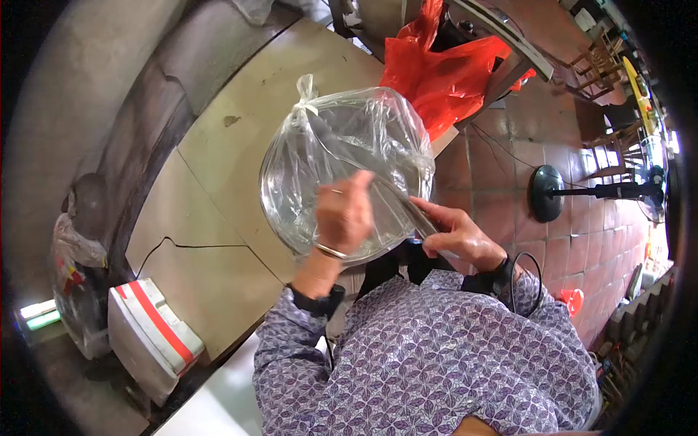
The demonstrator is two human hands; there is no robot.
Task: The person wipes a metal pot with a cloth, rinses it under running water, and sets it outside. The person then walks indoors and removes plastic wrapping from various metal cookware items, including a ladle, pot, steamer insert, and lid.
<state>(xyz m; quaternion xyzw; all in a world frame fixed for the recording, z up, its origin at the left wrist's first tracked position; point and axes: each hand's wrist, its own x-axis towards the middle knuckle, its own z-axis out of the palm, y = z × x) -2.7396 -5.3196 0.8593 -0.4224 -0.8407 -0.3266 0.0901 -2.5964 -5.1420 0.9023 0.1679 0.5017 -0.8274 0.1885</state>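
Note:
A large clear plastic bag (396, 120) is drawn over a round, wide-rimmed vessel in front of my body. Its far corner is gathered into a knot (305, 107). My left hand (343, 216), with a ring and a bracelet, is over the bag with its fingers curled closed; what they hold, if anything, is hidden. On the near right side, my right hand (465, 236) pinches a folded strip of the clear plastic between thumb and fingers. That strip runs from the knot side across the bag toward my right hand.
A tan tabletop (211, 160) lies on the left, with a white box with a red stripe (156, 320) at its near edge. Behind the vessel is a red plastic bag (443, 73). A black fan stand (547, 193) rests on the tiled floor, with wooden chairs (600, 69) beyond.

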